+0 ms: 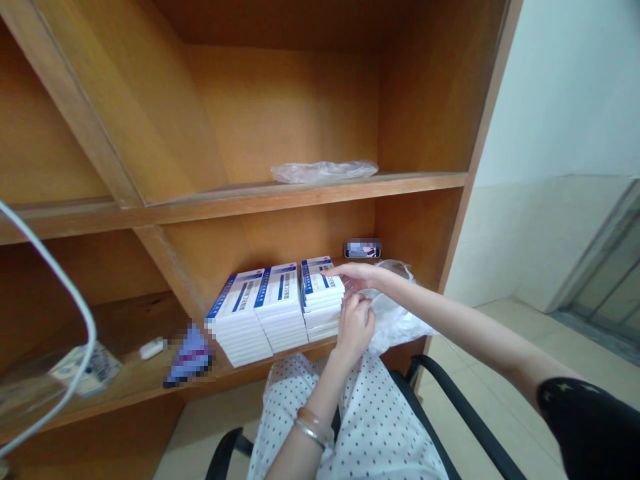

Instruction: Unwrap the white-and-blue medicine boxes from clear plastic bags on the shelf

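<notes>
Three stacks of white-and-blue boxes stand side by side on the lower shelf: a left stack (240, 320), a middle stack (280, 307) and a right stack (320, 293). My right hand (356, 275) reaches across from the right, its foremost finger over the top box of the right stack and other fingers down its right side. Just below it, my left hand (356, 327), with bangles at the wrist, is curled by that stack's front right corner. Its fingertips are partly hidden. A clear plastic bag (395, 320) lies right beside both hands.
A phone (363, 249) leans at the back of the shelf. Another plastic bag (325, 172) lies on the shelf above. To the left are a blurred blue package (190, 357), a small white object (152, 348) and a white cable (83, 313). Black chair armrests (460, 407) flank my lap.
</notes>
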{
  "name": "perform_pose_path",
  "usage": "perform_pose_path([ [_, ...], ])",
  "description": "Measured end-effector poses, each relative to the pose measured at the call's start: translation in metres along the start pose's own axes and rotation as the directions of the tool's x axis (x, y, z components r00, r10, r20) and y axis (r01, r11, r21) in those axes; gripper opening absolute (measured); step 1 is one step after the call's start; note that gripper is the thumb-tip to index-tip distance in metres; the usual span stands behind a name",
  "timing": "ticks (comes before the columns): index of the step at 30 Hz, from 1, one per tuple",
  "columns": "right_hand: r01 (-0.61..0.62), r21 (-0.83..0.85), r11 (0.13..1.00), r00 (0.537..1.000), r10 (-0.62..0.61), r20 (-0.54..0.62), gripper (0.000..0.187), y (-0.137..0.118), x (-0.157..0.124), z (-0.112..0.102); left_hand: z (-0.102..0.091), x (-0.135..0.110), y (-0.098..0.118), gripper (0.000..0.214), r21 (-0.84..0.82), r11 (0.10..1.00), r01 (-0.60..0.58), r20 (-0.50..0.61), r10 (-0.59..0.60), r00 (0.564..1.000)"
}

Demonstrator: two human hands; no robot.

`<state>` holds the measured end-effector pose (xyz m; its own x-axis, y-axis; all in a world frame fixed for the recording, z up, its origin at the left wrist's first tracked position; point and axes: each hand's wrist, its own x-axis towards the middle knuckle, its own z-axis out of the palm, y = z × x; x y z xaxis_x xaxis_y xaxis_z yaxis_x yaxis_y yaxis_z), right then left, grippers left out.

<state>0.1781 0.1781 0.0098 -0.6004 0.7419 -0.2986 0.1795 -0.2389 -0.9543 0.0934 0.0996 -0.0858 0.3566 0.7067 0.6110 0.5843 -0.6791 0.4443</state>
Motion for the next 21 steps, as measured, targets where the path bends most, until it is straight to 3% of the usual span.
perform_pose_path([
  [5,-0.062,0.183,0.981,0.997,0.053,0.052,0.026,0.003,0.008,-0.018,0.004,0.000,-0.001,0.031,-0.044,0.999,0.005,-0.039,-0.007,0.999],
  [10,-0.113,0.241,0.964,0.993,0.106,0.043,0.029,0.006,0.005,-0.026,0.008,-0.003,0.000,0.036,-0.039,0.999,0.016,-0.009,-0.016,1.000],
  [14,-0.204,0.271,0.941,0.967,0.150,0.206,0.034,0.011,0.002,-0.026,0.013,-0.008,-0.003,0.041,-0.007,1.000,-0.019,0.043,0.020,0.999],
  [21,-0.168,0.336,0.927,0.974,0.103,0.203,0.028,0.012,-0.001,-0.030,0.014,-0.013,-0.007,0.042,0.102,0.994,-0.037,0.146,0.022,0.989],
])
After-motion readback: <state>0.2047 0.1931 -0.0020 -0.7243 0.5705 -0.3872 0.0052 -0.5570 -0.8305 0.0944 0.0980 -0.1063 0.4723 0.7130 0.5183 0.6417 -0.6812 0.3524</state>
